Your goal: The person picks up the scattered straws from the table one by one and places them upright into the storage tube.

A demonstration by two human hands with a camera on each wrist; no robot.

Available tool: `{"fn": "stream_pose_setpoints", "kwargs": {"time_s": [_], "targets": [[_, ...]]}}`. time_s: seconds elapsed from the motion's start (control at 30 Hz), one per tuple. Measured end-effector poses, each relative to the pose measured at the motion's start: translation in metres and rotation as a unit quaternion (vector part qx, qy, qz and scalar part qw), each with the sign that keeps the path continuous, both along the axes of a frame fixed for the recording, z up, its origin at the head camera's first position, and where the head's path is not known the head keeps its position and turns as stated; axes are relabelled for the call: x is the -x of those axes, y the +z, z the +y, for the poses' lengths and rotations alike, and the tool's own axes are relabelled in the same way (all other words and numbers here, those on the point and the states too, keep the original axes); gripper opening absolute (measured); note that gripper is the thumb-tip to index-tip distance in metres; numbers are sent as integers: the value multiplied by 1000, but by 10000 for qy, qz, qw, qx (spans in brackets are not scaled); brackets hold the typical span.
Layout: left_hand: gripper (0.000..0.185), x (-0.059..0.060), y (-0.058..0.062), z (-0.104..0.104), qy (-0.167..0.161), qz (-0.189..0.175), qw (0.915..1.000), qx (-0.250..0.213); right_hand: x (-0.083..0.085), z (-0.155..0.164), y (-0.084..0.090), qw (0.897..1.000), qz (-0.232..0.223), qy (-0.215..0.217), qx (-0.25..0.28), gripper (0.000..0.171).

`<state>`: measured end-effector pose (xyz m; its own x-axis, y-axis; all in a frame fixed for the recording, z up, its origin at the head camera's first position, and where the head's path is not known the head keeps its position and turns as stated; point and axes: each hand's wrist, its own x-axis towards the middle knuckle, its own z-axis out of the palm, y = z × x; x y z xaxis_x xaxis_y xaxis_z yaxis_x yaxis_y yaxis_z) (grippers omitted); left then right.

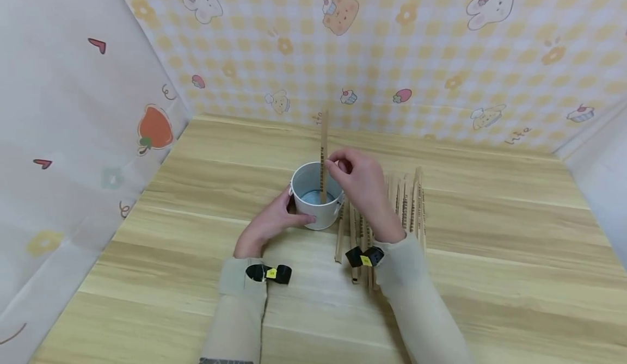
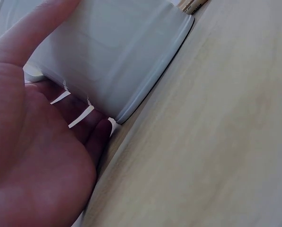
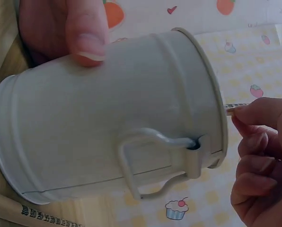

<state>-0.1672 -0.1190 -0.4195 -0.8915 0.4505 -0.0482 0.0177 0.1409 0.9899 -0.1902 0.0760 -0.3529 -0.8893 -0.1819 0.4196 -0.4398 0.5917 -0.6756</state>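
The left hand (image 1: 266, 223) cups the small white metal bucket (image 1: 315, 194), its fingers curled round the wall. The right hand (image 1: 360, 182) pinches 1 long wooden pencil (image 1: 323, 154) upright inside it; best to keep the bucket braced on the wooden surface (image 1: 490, 277) and release low.

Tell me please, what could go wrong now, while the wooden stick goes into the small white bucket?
1. The stick stands tall and upright in the bucket; leaning on the rim, it might tip the small bucket, though the left hand holds its side.
2. The right hand pinches the stick only with its fingertips, so it could slip.
3. The right sleeve lies over the loose sticks and may scatter them.
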Motion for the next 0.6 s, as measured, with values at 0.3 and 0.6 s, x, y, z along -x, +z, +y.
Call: {"fn": "stream_pose_setpoints", "kwargs": {"time_s": [0.3, 0.6], "targets": [[90, 2, -4, -1, -97, -17, 9999, -51, 2, -5, -11, 9972, -568, -88, -474, 19], [88, 3, -5, -1, -101, 10, 9999, -63, 5, -6, -15, 9976, -479, -410, -299, 22]]}}
